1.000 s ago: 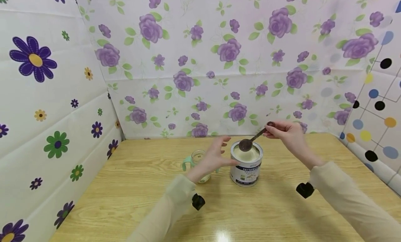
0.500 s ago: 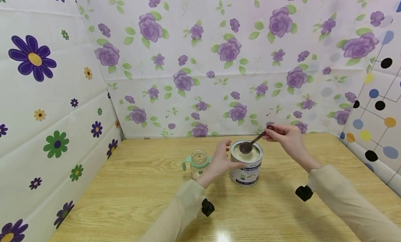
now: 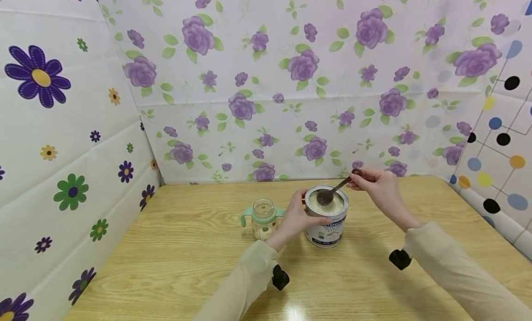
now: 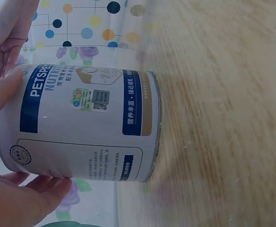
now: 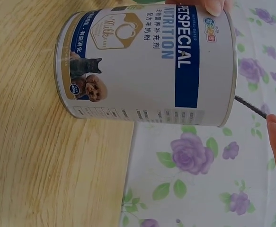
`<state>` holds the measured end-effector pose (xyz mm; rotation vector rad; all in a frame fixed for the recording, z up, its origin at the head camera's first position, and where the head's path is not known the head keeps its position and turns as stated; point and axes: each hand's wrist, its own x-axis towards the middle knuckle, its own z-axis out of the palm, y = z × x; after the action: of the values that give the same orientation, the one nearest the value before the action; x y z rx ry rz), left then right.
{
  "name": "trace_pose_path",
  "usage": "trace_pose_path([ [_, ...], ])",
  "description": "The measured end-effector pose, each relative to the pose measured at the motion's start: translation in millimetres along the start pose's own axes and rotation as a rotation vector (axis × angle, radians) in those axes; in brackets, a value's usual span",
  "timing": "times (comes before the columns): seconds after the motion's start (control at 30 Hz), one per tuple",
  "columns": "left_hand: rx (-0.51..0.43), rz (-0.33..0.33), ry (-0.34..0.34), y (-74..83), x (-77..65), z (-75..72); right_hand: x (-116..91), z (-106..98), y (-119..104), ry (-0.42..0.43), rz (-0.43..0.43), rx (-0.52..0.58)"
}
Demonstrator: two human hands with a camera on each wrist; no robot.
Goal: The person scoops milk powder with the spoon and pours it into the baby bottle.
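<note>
My left hand (image 3: 295, 221) grips a white and blue milk powder can (image 3: 330, 233) near its top, thumb in front and fingers round the far left side. The can stands upright on the table with its top open and pale powder (image 3: 330, 208) inside. My right hand (image 3: 384, 194) pinches the handle end of a dark brown spoon (image 3: 325, 197), whose bowl is tilted over the powder at the can's mouth. In the right wrist view, only part of the spoon's handle (image 5: 251, 106) shows beyond the can's rim. Whether the bowl touches the powder I cannot tell.
A clear baby bottle (image 3: 262, 226) with a light green collar and handles stands uncapped just left of the can, partly behind my left wrist. The wooden table (image 3: 187, 256) is bounded by a flowered back wall (image 3: 266, 104) and patterned side walls.
My left hand has moved right and taken hold of the can. My right hand has lowered slightly, bringing the spoon's bowl a little down and left. More of the bottle shows now.
</note>
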<state>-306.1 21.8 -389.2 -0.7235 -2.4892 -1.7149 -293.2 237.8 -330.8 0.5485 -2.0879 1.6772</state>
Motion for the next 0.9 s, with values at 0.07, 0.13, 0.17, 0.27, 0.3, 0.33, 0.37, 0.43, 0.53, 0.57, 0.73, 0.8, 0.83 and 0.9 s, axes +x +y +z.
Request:
trace_pose_path([
  [0.07, -0.020, -0.005, -0.003, -0.6, 0.3, 0.4, -1, 3, -3, 0.009, -0.013, 0.002],
  [0.13, -0.035, -0.007, -0.006, -0.9, 0.5, 0.6, -1, 5, -3, 0.017, -0.022, -0.012],
  [0.17, -0.038, -0.006, -0.007, -0.9, 0.5, 0.7, -1, 6, -3, 0.020, -0.023, -0.022],
  [0.27, -0.035, -0.013, -0.010, -1.6, 0.4, 1.0, -1, 9, 1, 0.029, -0.023, -0.053],
  [0.3, -0.032, -0.016, -0.011, -1.9, 0.4, 1.1, -1, 10, 3, 0.031, -0.024, -0.057],
  [0.33, -0.030, -0.016, -0.010, -2.4, 0.4, 1.3, -1, 11, 4, 0.033, -0.026, -0.064],
  [0.37, -0.028, -0.013, -0.011, -2.6, 0.4, 1.5, -1, 12, 5, 0.034, -0.029, -0.066],
  [0.43, -0.028, -0.015, -0.013, -3.5, 0.7, 1.6, -2, 14, 7, 0.038, -0.041, -0.071],
  [0.53, -0.029, -0.009, -0.010, -4.2, 1.4, 1.3, -2, 18, 8, 0.036, -0.053, -0.086],
  [0.57, -0.024, -0.011, -0.010, -4.3, 1.6, 1.1, -2, 19, 8, 0.033, -0.055, -0.092],
  [0.73, -0.005, -0.014, -0.009, -4.6, 1.7, 0.0, -2, 24, 8, 0.003, -0.047, -0.124],
  [0.8, -0.007, -0.017, -0.011, -4.4, 1.6, -0.2, -1, 25, 7, -0.015, -0.040, -0.129],
  [0.83, -0.008, -0.018, -0.011, -4.4, 1.5, -0.4, -1, 25, 4, -0.027, -0.034, -0.129],
  [0.9, -0.018, -0.024, -0.013, -4.4, 1.5, -0.6, -2, 27, -3, -0.063, -0.022, -0.112],
])
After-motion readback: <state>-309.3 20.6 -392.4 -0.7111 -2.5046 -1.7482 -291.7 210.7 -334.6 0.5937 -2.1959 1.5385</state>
